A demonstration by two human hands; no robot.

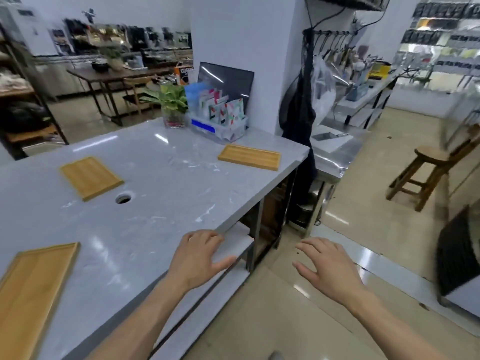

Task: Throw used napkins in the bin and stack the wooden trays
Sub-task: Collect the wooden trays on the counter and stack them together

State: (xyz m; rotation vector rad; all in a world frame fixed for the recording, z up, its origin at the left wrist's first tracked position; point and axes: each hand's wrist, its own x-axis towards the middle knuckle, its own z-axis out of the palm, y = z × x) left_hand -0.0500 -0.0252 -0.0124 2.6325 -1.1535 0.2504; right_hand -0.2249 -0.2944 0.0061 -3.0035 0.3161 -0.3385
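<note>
Now the left hand (201, 255) lies empty, fingers spread, on the near right edge of the grey counter (155, 203). Off that edge, the right hand (328, 267) hovers over the floor, open and empty too. 3 wooden trays sit well apart: near-left tray (33, 289), middle tray (91, 178), far-right corner tray (250, 157).

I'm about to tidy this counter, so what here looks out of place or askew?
Three trays lie scattered and unstacked: the near tray, the middle tray skewed beside the hole, and the far tray near the corner. No napkins or spills show. Both hands are empty.
</note>
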